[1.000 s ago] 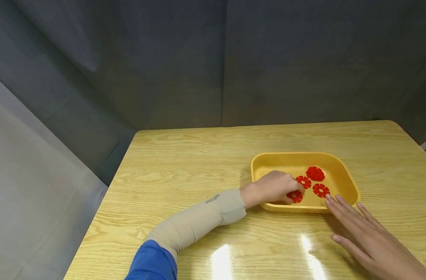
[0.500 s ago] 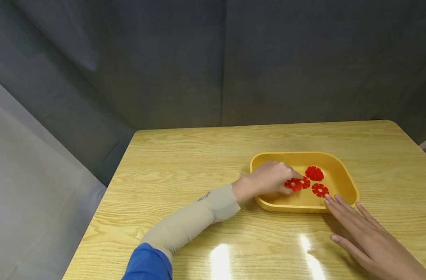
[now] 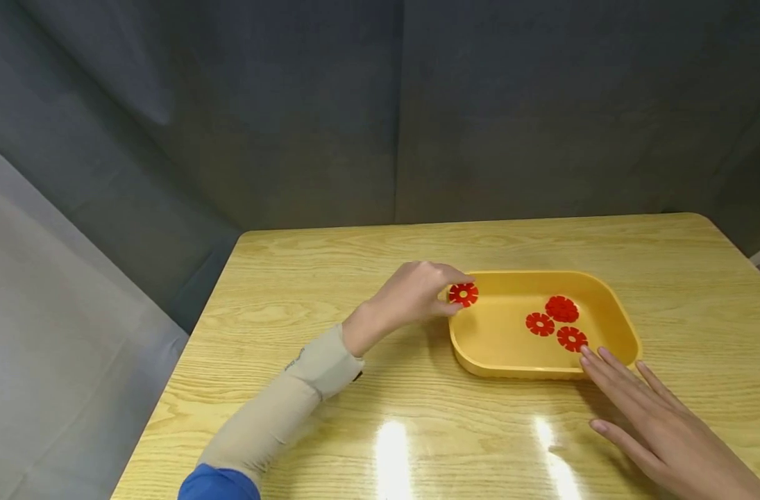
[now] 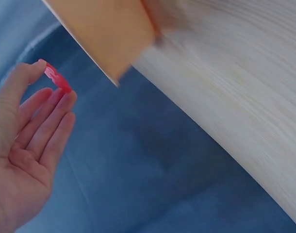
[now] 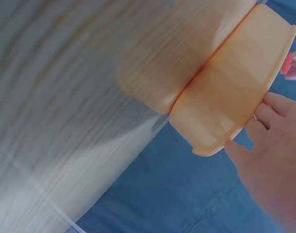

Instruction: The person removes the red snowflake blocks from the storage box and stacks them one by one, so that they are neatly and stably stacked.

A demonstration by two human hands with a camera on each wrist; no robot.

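My left hand (image 3: 417,292) pinches a red notched disc (image 3: 463,294) between thumb and fingers, lifted over the left rim of the yellow tray (image 3: 479,361). In the left wrist view the same disc (image 4: 57,79) sits edge-on at my fingertips, with the tray's corner (image 4: 109,34) above. Three more red discs (image 3: 540,323) lie flat in the tray's right half. My right hand (image 3: 654,423) lies flat on the table, its straight fingertips touching the tray's near right rim; the right wrist view shows those fingers (image 5: 264,114) against the tray's wall (image 5: 230,97).
The wooden table (image 3: 355,417) spreads bare to the left and front of the tray. Grey cloth backdrop (image 3: 380,104) hangs behind the far edge. The table's left edge (image 3: 167,389) drops off beside my left forearm.
My left hand picked one red disc off the tray floor, raised it and drew it left to the tray's left rim. The right hand stayed put.
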